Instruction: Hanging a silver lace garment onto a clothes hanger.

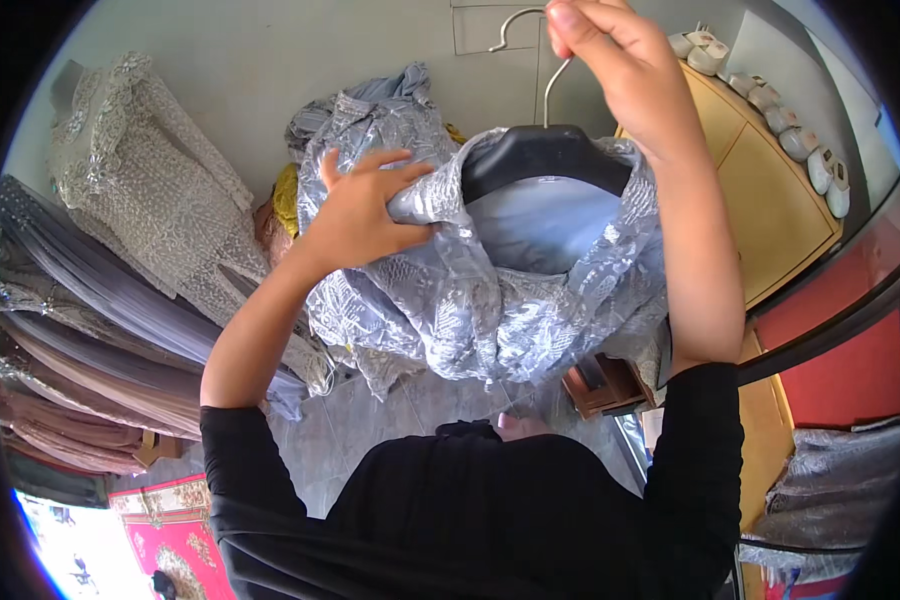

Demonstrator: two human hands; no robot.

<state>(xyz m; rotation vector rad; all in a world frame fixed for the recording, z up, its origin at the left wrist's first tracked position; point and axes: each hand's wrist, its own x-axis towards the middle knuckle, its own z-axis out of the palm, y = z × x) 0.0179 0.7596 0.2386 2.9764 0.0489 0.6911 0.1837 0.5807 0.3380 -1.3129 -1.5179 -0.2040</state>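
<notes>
A silvery-grey lace garment [450,300] with shiny embroidery hangs before me on a black hanger [544,157]. Its blue-grey lining [536,221] shows through the wide neckline. High at the upper right, my right hand [619,64] is closed around the hanger's metal hook [559,79], whose curved tip sticks out to the left. My left hand [367,210] lies at the garment's left shoulder, fingers spread, with the sleeve top between thumb and fingers. Part of the hanger is hidden inside the garment.
At left, a beaded lace gown [157,172] stands on a dress form above a row of hanging dresses [97,322]. White shoes [784,120] line a yellow cabinet [765,202] at right. A red patterned rug [169,532] lies on the grey tiled floor [367,427] at lower left.
</notes>
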